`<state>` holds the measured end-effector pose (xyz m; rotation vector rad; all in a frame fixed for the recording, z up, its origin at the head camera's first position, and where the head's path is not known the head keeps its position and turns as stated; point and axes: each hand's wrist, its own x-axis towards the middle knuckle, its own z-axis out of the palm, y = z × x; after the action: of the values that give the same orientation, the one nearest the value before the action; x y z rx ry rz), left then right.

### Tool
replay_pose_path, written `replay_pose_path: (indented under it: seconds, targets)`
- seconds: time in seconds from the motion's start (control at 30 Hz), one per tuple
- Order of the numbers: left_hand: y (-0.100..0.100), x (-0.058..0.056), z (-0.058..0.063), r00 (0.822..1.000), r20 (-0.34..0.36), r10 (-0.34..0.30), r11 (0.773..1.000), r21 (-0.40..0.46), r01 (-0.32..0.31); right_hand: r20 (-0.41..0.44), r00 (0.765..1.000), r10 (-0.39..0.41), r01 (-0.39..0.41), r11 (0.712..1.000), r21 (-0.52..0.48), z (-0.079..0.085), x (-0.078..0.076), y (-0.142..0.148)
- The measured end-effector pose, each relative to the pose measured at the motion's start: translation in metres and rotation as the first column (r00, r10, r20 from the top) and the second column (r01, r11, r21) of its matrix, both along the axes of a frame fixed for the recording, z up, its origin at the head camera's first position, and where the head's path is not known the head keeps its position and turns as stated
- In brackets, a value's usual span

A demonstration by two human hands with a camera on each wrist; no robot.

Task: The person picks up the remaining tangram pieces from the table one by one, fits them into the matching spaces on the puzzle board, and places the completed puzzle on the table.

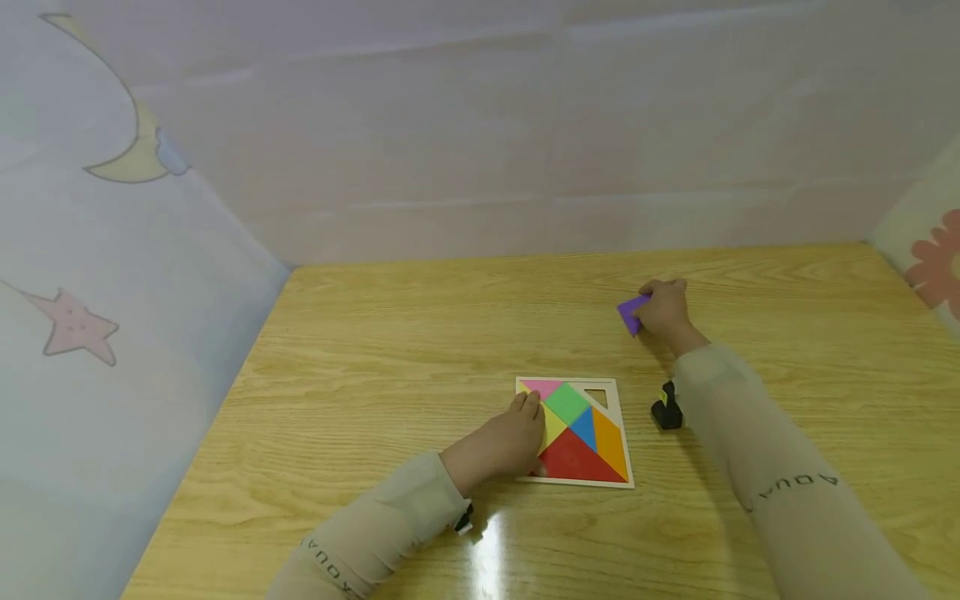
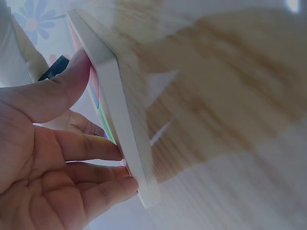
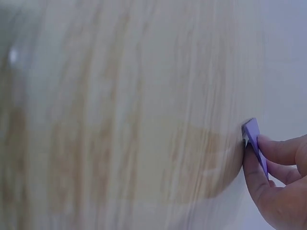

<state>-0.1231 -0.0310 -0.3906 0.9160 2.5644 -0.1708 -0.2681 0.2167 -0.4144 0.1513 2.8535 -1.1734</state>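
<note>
A tangram board (image 1: 618, 408) with a white rim lies flat on the table. In it sit a red triangle (image 1: 577, 460), a yellow piece (image 1: 554, 427), a green square (image 1: 567, 403), a pink piece (image 1: 543, 387), a blue triangle (image 1: 585, 427) and an orange parallelogram (image 1: 611, 443). Its upper right corner shows a small triangular opening. My left hand (image 1: 506, 437) rests on the board's left side, thumb and fairly straight fingers (image 2: 103, 191) touching its top. Beyond the board, my right hand (image 1: 665, 308) pinches a purple triangular piece (image 1: 632, 314) between thumb and fingers, seen edge-on in the right wrist view.
The wooden table (image 1: 375, 333) meets a pale cloth backdrop (image 1: 450, 167) at its far edge. Printed cloth panels stand on both sides. A black wrist-worn device (image 1: 667, 408) shows beside the right sleeve, and another (image 1: 464, 518) under the left sleeve.
</note>
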Motion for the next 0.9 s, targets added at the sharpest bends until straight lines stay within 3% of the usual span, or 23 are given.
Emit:
replay_pose_path:
  seconds: [0.4, 0.63, 0.9]
  targets:
    - [-0.002, -0.003, -0.005, 1.000, -0.027, -0.012, 1.000, -0.002, 0.012, 0.009, 1.000, 0.020, -0.020, 1.000, 0.005, -0.001, 0.004, 0.002]
    - [-0.001, -0.003, -0.002, 1.000, -0.028, 0.010, 1.000, -0.001, -0.010, 0.040, 0.998, 0.048, -0.046, 0.998, -0.050, -0.001, 0.004, 0.003]
    - [-0.002, -0.008, -0.013, 0.999, -0.036, -0.002, 1.000, -0.004, 0.001, 0.043, 0.999, 0.028, -0.023, 0.995, -0.099, -0.002, 0.004, 0.002]
